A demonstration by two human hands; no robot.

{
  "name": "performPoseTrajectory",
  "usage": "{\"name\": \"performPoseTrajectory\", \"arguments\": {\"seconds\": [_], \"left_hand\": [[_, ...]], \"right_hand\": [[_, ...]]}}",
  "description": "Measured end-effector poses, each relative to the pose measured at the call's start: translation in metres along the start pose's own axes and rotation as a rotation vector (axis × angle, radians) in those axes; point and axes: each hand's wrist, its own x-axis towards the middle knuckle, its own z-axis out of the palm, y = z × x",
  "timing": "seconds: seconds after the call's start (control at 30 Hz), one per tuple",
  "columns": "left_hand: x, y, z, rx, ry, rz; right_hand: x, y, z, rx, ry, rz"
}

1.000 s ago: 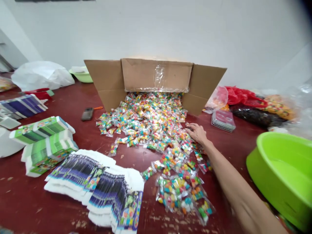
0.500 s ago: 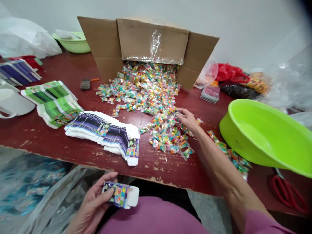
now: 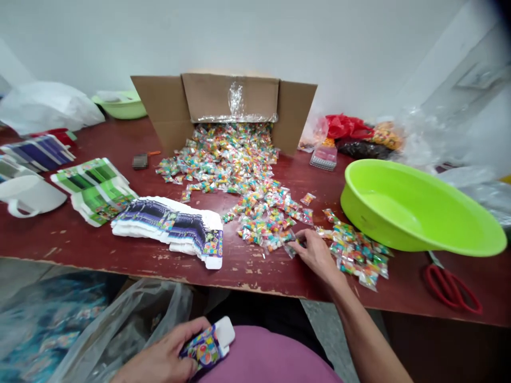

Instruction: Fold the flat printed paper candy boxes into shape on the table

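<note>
My left hand [image 3: 170, 354] grips a small printed box [image 3: 205, 348] above my lap, its white end flap standing open. At the right edge of the candy pile [image 3: 255, 205], my right hand [image 3: 317, 255] has thumb and fingers pinched on a small clear candy packet [image 3: 290, 249]. Wrapped candies spill over the table from an open cardboard carton [image 3: 233, 98]. Left of them lies a fanned row of flat purple boxes [image 3: 171, 226], with a stack of green ones [image 3: 96, 189] beyond. A second group of packets [image 3: 357, 252] lies right of my right hand.
A big green basin [image 3: 419, 207] stands at the right, with red-handled scissors [image 3: 451, 287] below it. A white mug [image 3: 30, 194] sits at the left. Plastic bags [image 3: 151, 303] hang below the table's front edge [image 3: 239, 287]. Wrapped goods [image 3: 347, 127] lie at the back right.
My right hand has moved from the middle of the candy pile toward the table's front and closed on a packet. My left hand has tilted the box. The view has shifted.
</note>
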Motion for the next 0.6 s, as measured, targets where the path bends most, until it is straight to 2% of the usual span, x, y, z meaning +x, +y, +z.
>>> {"name": "performPoseTrajectory", "arguments": {"seconds": [0.07, 0.17, 0.27, 0.33, 0.47, 0.6], "left_hand": [[0.005, 0.006, 0.004, -0.14, 0.034, 0.002], [0.018, 0.015, 0.013, -0.295, 0.0, 0.128], [0.028, 0.03, 0.027, -0.325, 0.012, 0.239], [0.031, 0.043, 0.039, -0.312, -0.014, 0.271], [0.033, 0.065, 0.059, -0.352, -0.059, 0.308], [0.031, 0.07, 0.064, -0.375, -0.063, 0.342]], "right_hand": [[-0.003, -0.002, 0.002, 0.108, 0.009, 0.051], [-0.005, -0.015, -0.003, 0.375, 0.061, 0.109], [-0.011, -0.052, -0.012, 0.682, 0.091, 0.094], [-0.018, -0.085, -0.016, 0.818, 0.028, 0.011], [-0.032, -0.137, -0.008, 0.826, -0.125, -0.178], [-0.042, -0.151, 0.002, 0.759, -0.272, -0.325]]}}
